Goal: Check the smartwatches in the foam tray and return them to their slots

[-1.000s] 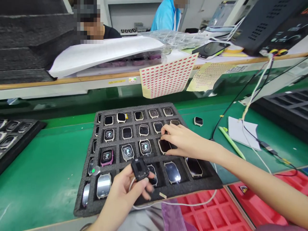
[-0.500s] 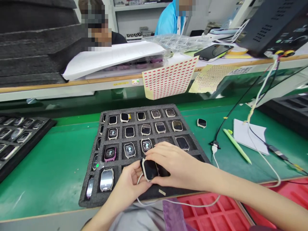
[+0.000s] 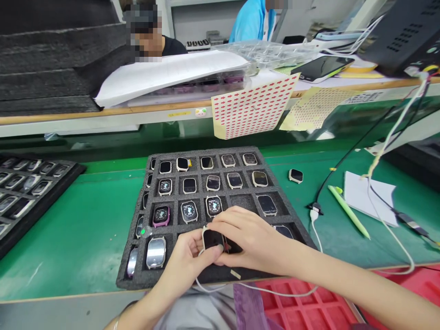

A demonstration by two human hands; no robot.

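Observation:
Over the front of a dark foam tray (image 3: pixel 140 275), my two hands meet around a smartwatch (image 3: pixel 212 238) with a pale frame and a dark screen. My left hand (image 3: pixel 192 252) is closed on its left and lower side, the thumb pressed on the lower screen. From the right, my right hand (image 3: pixel 247 233) grips the watch at its top and lower right edge. A white cable (image 3: pixel 206 289) runs up to my left hand; its end is hidden. Pale and purple watches sit in the tray's pockets, among them a lit one (image 3: pixel 213 206) just beyond my fingers.
A loose watch (image 3: pixel 296 176), a green pen (image 3: pixel 349 211) and white paper (image 3: pixel 369 197) lie right of the tray. A second watch tray (image 3: pixel 68 172) is at left. Red trays (image 3: pixel 302 305) are below the table edge. Two people sit beyond the shelf (image 3: pixel 154 112).
My left thumb has moved up from the watch's bottom edge onto its screen. My view has shifted slightly, and both hands still hold the watch.

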